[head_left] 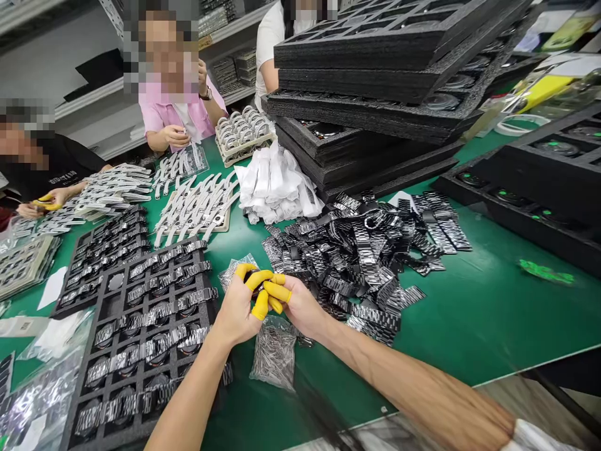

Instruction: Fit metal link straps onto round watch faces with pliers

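Observation:
My left hand [241,307] and my right hand [293,300] meet over the green table, yellow finger covers on their fingertips. Both are closed around a small dark watch piece [255,273], mostly hidden by the fingers. Just below lies a clear bag of thin metal pins [275,354]; another small clear bag [237,266] is partly behind my left hand. To the right spreads a heap of black metal watch bands [357,250]. Left of my hands, a black foam tray [109,307] holds watches with black metal bands in rows.
Stacked black foam trays [366,119] rise at the back, leaning right. White-wrapped pieces [277,181] and white-strapped watches [197,207] lie mid-table. Another foam tray [530,181] is at right, near green bits [547,271]. Co-workers sit across; one in a pink shirt [157,113] handles something small.

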Available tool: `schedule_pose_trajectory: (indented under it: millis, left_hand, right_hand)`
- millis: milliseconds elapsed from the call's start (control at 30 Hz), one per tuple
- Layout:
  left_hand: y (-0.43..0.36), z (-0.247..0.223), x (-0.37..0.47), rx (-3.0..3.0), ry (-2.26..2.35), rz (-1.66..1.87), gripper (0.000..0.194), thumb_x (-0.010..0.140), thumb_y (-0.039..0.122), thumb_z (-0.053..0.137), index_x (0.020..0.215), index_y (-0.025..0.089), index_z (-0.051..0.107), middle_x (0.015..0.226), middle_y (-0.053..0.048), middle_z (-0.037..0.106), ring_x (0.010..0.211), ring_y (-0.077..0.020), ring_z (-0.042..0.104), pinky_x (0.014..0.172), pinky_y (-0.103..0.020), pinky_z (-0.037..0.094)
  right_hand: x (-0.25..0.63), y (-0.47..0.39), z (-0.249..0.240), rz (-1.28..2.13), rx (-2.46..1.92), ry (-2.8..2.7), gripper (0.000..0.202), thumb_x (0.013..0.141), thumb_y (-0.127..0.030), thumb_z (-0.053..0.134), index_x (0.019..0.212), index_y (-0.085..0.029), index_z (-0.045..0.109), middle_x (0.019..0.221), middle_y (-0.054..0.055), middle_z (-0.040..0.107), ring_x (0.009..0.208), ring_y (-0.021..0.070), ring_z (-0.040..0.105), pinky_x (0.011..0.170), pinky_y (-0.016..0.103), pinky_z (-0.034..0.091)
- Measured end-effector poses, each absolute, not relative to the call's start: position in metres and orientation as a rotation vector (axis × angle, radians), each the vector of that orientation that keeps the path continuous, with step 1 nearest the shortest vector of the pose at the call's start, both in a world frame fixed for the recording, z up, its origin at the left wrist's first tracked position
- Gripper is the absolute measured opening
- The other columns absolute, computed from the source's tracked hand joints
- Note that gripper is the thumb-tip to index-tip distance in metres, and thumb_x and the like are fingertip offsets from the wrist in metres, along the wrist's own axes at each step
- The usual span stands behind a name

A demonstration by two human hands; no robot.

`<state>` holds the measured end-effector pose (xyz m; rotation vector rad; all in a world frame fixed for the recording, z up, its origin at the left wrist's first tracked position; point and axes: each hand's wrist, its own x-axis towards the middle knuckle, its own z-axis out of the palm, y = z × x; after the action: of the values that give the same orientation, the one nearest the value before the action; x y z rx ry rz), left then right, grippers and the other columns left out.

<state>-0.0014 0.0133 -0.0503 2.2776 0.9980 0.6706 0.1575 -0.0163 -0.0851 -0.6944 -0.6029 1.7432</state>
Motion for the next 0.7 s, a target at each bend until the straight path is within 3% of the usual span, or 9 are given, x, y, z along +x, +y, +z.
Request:
schedule_pose_trajectory:
  millis: [167, 400, 567, 700]
  left_hand:
    - [0.013, -0.049, -0.002, 2.166, 0.975, 0.674, 0.032, 0.108, 0.032, 0.046, 0.133, 0.021, 0.061, 0.121, -0.01, 0.053, 0.107, -0.0228, 0.061, 0.098, -0.042, 0.056]
    - [0.012, -0.058, -0.001, 2.185, 1.009, 0.681, 0.033, 0.106, 0.031, 0.049, 0.134, 0.021, 0.062, 0.121, -0.011, 0.053, 0.11, -0.0246, 0.059, 0.103, -0.045, 0.054]
    - [0.01, -0.061, 0.0, 2.028, 0.987, 0.676, 0.033, 0.106, 0.029, 0.045, 0.134, 0.023, 0.061, 0.123, -0.01, 0.052, 0.095, -0.0198, 0.063, 0.085, -0.036, 0.06]
    - [0.009, -0.053, 0.002, 2.188, 1.036, 0.626, 0.036, 0.101, 0.025, 0.049, 0.133, 0.018, 0.064, 0.12, -0.013, 0.052, 0.11, -0.0278, 0.059, 0.102, -0.049, 0.054]
  right_hand:
    - [0.157, -0.017, -0.086, 1.749, -0.707, -0.592, 0.041, 0.072, -0.048, 0.093, 0.071, -0.019, 0.064, 0.06, -0.004, 0.058, 0.056, 0.0111, 0.046, 0.057, 0.027, 0.035]
    - [0.155, -0.017, -0.093, 1.735, -0.726, -0.573, 0.046, 0.075, -0.055, 0.092, 0.073, -0.018, 0.065, 0.06, -0.004, 0.057, 0.054, 0.01, 0.044, 0.055, 0.026, 0.036]
    - [0.154, -0.018, -0.099, 1.749, -0.737, -0.565, 0.047, 0.074, -0.057, 0.092, 0.074, -0.019, 0.066, 0.057, -0.005, 0.053, 0.054, 0.0105, 0.045, 0.056, 0.025, 0.038]
    - [0.156, -0.02, -0.099, 1.73, -0.797, -0.533, 0.045, 0.072, -0.053, 0.095, 0.075, -0.019, 0.066, 0.061, -0.005, 0.055, 0.055, 0.0102, 0.045, 0.055, 0.025, 0.037]
